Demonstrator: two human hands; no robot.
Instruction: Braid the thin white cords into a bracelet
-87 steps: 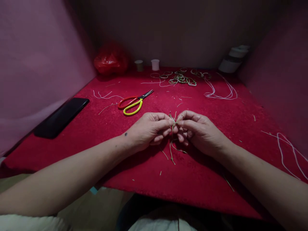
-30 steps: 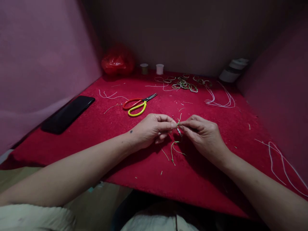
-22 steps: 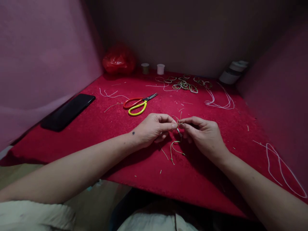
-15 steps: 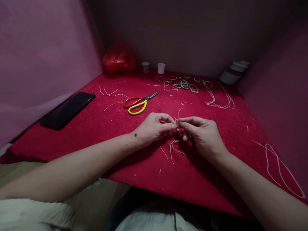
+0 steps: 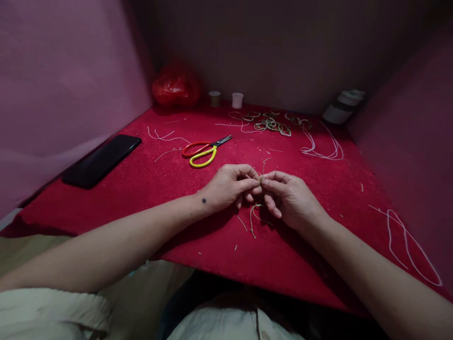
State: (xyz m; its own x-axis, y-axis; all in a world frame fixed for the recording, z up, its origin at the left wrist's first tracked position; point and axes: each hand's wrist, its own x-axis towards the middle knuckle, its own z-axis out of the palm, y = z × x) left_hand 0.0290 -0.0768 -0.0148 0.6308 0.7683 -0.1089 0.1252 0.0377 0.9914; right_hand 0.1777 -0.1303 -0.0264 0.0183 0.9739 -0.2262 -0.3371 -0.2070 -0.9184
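Note:
My left hand (image 5: pixel 235 185) and my right hand (image 5: pixel 292 193) meet at the middle of the red-covered table, thumbs and forefingers pinched close together. Between the fingertips they both hold a thin cord bracelet (image 5: pixel 257 206), greenish and tan. Its loose ends hang below my hands, two of them spreading downward with small knots at the tips. A thin strand stands up above the fingertips. Most of the bracelet is hidden behind my fingers. Beyond my left hand lie scissors (image 5: pixel 205 152) with one red and one yellow handle, blades pointing away to the right.
A black phone (image 5: pixel 102 160) lies at left. At the back are a red plastic bag (image 5: pixel 177 89), two small thread spools (image 5: pixel 237 100), a pile of braided bracelets (image 5: pixel 271 124) and a tipped white bottle (image 5: pixel 343 107). White cords (image 5: pixel 406 236) and clippings lie about. Pink walls flank the table.
My hands have drawn closer at the fingertips, and the fingers of my left hand now curl beneath the cord. The bracelet's upper part is more covered. The view has shifted slightly.

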